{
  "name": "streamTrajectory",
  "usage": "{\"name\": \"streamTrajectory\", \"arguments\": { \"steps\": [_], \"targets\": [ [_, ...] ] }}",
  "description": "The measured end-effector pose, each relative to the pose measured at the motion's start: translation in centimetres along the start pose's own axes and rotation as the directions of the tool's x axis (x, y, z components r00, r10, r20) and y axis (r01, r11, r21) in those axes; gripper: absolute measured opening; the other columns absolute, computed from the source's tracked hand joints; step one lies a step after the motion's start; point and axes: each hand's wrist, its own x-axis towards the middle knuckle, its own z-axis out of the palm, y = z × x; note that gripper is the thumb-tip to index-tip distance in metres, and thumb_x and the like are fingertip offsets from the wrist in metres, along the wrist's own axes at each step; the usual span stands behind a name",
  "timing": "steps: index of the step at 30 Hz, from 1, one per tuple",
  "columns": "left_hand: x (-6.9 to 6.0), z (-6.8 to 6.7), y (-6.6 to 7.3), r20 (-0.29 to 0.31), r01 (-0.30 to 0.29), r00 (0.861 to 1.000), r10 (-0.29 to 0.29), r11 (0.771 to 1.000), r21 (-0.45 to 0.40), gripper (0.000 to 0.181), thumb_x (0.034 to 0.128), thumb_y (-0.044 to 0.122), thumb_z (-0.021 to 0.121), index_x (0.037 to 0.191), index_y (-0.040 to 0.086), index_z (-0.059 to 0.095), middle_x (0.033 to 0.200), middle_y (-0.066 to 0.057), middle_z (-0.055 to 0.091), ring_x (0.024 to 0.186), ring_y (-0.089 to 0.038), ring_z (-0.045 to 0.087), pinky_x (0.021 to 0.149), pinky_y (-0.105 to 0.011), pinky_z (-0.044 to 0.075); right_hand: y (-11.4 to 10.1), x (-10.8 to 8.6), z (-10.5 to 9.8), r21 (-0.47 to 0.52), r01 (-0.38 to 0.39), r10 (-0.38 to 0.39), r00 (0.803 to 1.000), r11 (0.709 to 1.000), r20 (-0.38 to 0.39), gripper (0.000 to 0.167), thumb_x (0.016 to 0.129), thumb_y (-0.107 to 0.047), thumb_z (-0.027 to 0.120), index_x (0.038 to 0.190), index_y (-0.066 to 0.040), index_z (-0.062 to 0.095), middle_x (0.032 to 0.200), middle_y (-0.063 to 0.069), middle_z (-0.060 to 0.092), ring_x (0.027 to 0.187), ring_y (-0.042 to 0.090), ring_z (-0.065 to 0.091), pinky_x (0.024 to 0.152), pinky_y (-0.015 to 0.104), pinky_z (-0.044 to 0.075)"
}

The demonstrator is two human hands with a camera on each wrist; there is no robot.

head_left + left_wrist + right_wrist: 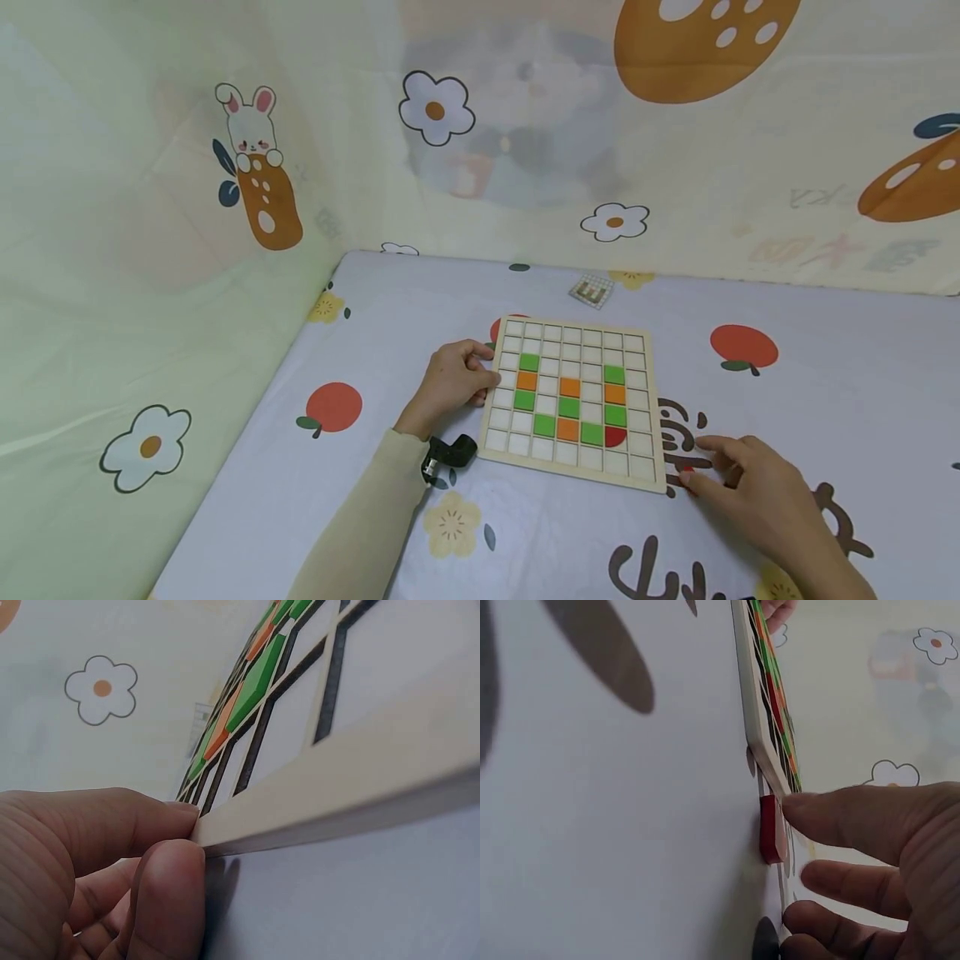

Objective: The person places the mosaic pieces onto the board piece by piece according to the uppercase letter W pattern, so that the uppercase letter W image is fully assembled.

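A square wooden grid board (pixel 570 471) lies flat, with green, orange and red tiles set in some squares; one red tile (pixel 615 436) is a quarter circle. At its left edge my left hand (pixel 452 382) holds the board with thumb and index finger, the other fingers curled beneath. To the right of the board's near corner is my right hand (pixel 757 483). Its thumb touches a loose red tile (pixel 772 829) on the table, while the index finger stands apart from the thumb. Most of that tile is hidden in the head view.
A small pattern card (pixel 592 291) lies behind the board. The table (pixel 420 308) wears a pale cloth printed with apples, flowers and dark lettering. Printed fabric walls (pixel 510 183) rise at the back and left. A black wrist strap (pixel 447 454) is on the left forearm.
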Motion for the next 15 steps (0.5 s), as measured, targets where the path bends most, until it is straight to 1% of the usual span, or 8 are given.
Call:
{"name": "streamTrajectory", "arguments": {
  "steps": [2, 6, 10, 15],
  "targets": [
    [-0.06, 0.02, 0.02, 0.004, -0.002, 1.000, 0.002, 1.000, -0.003, 0.029, 0.0901, 0.002, 0.078, 0.118, 0.001, 0.068, 0.078, -0.006, 0.065, 0.050, -0.011, 0.059, 0.049, -0.021, 0.054, 0.16, -0.19, 0.10, 0.005, -0.008, 0.008, 1.000, 1.000, 0.008, 0.036, 0.081, -0.024, 0.089, 0.109, -0.004, 0.078, 0.081, 0.000, 0.055, 0.072, 0.014, 0.048, 0.057, 0.025, 0.037],
    [-0.08, 0.04, 0.00, 0.006, -0.004, 1.000, 0.004, 1.000, -0.008, 0.029, 0.0903, 0.002, 0.077, 0.118, 0.001, 0.068, 0.078, -0.006, 0.066, 0.051, -0.011, 0.060, 0.049, -0.021, 0.054, 0.07, -0.39, -0.04, 0.021, -0.055, 0.054, 0.996, 0.998, 0.066, 0.027, 0.083, -0.023, 0.087, 0.102, -0.007, 0.080, 0.080, -0.001, 0.057, 0.072, 0.013, 0.050, 0.058, 0.024, 0.039],
    [0.02, 0.05, -0.15, 0.004, -0.010, 1.000, 0.010, 1.000, -0.012, 0.029, 0.0905, 0.002, 0.077, 0.118, 0.001, 0.068, 0.078, -0.006, 0.066, 0.051, -0.010, 0.059, 0.049, -0.021, 0.054, -0.24, -0.36, -0.12, 0.035, -0.080, 0.076, 0.992, 0.996, 0.101, 0.022, 0.083, -0.022, 0.086, 0.098, -0.008, 0.080, 0.080, -0.002, 0.059, 0.074, 0.014, 0.052, 0.059, 0.024, 0.040],
    [0.06, 0.04, -0.19, 0.002, -0.012, 1.000, 0.012, 1.000, -0.009, 0.030, 0.0903, 0.002, 0.077, 0.119, 0.000, 0.068, 0.077, -0.006, 0.066, 0.050, -0.010, 0.059, 0.048, -0.020, 0.054, -0.80, -0.20, 0.04, 0.045, -0.094, 0.088, 0.989, 0.995, 0.119, 0.019, 0.083, -0.022, 0.087, 0.094, -0.011, 0.077, 0.081, -0.002, 0.061, 0.078, 0.017, 0.053, 0.062, 0.025, 0.041]
  ]
}}
